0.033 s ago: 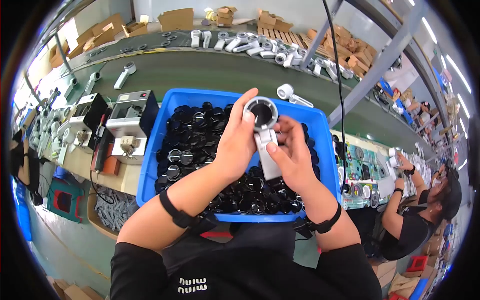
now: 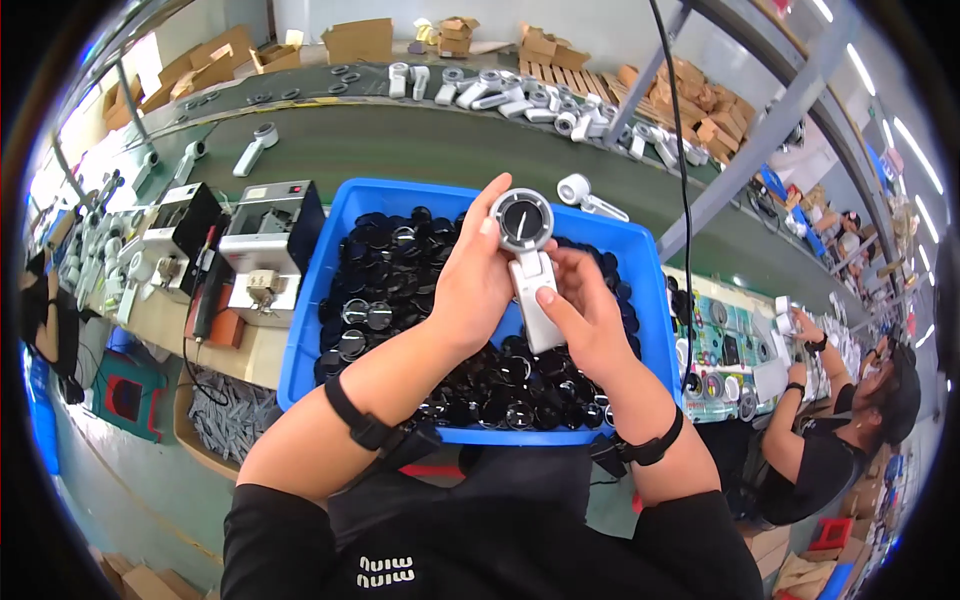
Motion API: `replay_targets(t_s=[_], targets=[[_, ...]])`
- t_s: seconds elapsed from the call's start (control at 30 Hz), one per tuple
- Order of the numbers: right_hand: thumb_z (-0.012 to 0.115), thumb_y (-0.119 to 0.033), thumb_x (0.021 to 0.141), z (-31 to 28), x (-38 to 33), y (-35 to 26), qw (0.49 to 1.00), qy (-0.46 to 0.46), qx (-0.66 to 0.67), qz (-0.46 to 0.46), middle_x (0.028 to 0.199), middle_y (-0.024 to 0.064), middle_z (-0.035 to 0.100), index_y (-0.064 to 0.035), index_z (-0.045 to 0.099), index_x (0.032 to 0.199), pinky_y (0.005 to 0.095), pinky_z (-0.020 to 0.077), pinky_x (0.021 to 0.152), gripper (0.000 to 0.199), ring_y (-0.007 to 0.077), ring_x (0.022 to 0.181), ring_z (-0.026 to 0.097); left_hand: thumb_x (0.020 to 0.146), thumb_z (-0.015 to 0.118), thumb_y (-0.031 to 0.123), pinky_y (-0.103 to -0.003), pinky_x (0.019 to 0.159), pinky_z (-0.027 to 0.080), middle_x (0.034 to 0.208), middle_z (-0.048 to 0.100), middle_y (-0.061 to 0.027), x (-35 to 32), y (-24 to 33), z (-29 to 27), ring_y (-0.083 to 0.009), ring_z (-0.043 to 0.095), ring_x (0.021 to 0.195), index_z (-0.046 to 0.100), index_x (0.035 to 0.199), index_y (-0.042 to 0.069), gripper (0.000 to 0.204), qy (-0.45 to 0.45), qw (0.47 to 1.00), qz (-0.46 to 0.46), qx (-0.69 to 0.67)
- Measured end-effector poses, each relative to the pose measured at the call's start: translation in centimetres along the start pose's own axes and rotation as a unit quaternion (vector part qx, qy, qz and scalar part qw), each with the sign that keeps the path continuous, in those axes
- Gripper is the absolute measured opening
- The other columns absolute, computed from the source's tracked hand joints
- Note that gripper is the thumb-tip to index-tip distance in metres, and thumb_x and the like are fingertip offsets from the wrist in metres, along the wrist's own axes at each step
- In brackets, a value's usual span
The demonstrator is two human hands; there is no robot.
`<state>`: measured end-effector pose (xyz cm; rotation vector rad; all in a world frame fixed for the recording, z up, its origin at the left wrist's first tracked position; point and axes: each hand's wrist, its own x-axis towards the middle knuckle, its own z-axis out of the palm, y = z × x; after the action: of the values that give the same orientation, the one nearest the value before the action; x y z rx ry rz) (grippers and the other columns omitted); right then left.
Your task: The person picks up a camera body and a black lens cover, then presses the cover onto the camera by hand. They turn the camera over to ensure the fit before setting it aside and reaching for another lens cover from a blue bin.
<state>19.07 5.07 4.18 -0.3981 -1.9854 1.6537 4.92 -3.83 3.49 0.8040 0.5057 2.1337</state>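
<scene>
Above a blue bin (image 2: 655, 330), I hold a white handheld device (image 2: 537, 305) with a round grey-rimmed head. The head contains a glossy black disc (image 2: 524, 222) with a pale streak of reflection on it. My left hand (image 2: 470, 285) is closed at the head's left side, its thumb against the rim. The fingers of my right hand (image 2: 585, 305) wrap behind the handle, with the thumb on its front. Many similar black discs (image 2: 390, 270) lie heaped in the bin below. My palms hide some of the heap.
Beyond the bin runs a green conveyor (image 2: 400, 140); one white device (image 2: 590, 195) lies close behind the bin. More devices (image 2: 540, 95) line the far shelf. Small machines (image 2: 265, 245) stand at left, above a carton of grey parts (image 2: 230, 420). A co-worker (image 2: 830, 420) sits at right.
The device has shifted very slightly, and a pale reflection now shows across the black disc. My grip looks the same.
</scene>
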Motion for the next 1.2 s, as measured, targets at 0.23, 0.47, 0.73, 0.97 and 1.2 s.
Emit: replay_targets(t_s=[0.23, 0.47, 0.73, 0.97, 1.2], targets=[[0.061, -0.027, 0.106, -0.3, 1.4, 1.8, 0.988, -0.033, 0.119, 0.089, 0.097, 0.0106, 0.072, 0.0033, 0.066, 0.118, 0.0277, 0.0542, 0.063, 0.033, 0.0143, 0.068, 0.064, 0.112, 0.033, 0.047, -0.046, 0.105, 0.049, 0.145, 0.055, -0.0142, 3.2, 0.4, -4.3, -0.0324, 0.058, 0.128, 0.025, 0.166, 0.013, 0.064, 0.098, 0.994, 0.030, 0.034], [0.059, -0.024, 0.107, -5.1, 13.5, 1.4, 0.973, -0.002, 0.114, 0.202, 0.093, 0.0107, 0.069, 0.0007, 0.065, 0.108, 0.0303, 0.0451, 0.059, 0.025, 0.0147, 0.067, 0.055, 0.111, 0.045, 0.016, -0.033, 0.067, 0.051, 0.076, 0.061, -0.0066, 5.3, 1.2, -6.0, -0.0152, 0.060, 0.069, 0.062, 0.118, 0.000, 0.024, 0.336, 0.891, 0.132, 0.275], [0.044, -0.009, 0.107, -2.4, 28.3, 9.0, 0.948, 0.009, 0.107, 0.298, 0.099, 0.0139, 0.065, 0.0045, 0.056, 0.123, 0.0308, 0.0433, 0.059, 0.024, 0.0167, 0.068, 0.053, 0.105, 0.050, 0.006, -0.030, 0.059, 0.045, 0.075, 0.062, -0.0032, 6.0, -0.8, -8.9, -0.0096, 0.055, 0.064, 0.060, 0.116, -0.001, 0.017, 0.374, 0.851, 0.165, 0.329], [0.035, 0.003, 0.103, 0.4, 33.4, 14.2, 0.813, 0.241, 0.426, 0.316, 0.115, 0.0253, 0.060, 0.0101, 0.054, 0.128, 0.0447, 0.0649, 0.077, 0.032, 0.0360, 0.096, 0.065, 0.104, 0.052, 0.006, -0.028, 0.057, 0.046, 0.082, 0.060, -0.0032, 6.6, -1.6, -8.9, -0.0098, 0.055, 0.067, 0.059, 0.115, 0.001, 0.015, 0.357, 0.885, 0.153, 0.257], [0.038, 0.015, 0.096, -3.0, 33.8, 15.1, 0.911, 0.156, 0.195, 0.328, 0.121, 0.0283, 0.059, 0.0122, 0.054, 0.129, 0.0649, 0.0637, 0.088, 0.037, 0.0499, 0.103, 0.067, 0.105, 0.053, 0.009, -0.027, 0.056, 0.047, 0.082, 0.058, -0.0026, 7.5, -1.8, -6.9, -0.0104, 0.055, 0.065, 0.059, 0.114, 0.002, 0.013, 0.351, 0.919, 0.092, 0.151]])
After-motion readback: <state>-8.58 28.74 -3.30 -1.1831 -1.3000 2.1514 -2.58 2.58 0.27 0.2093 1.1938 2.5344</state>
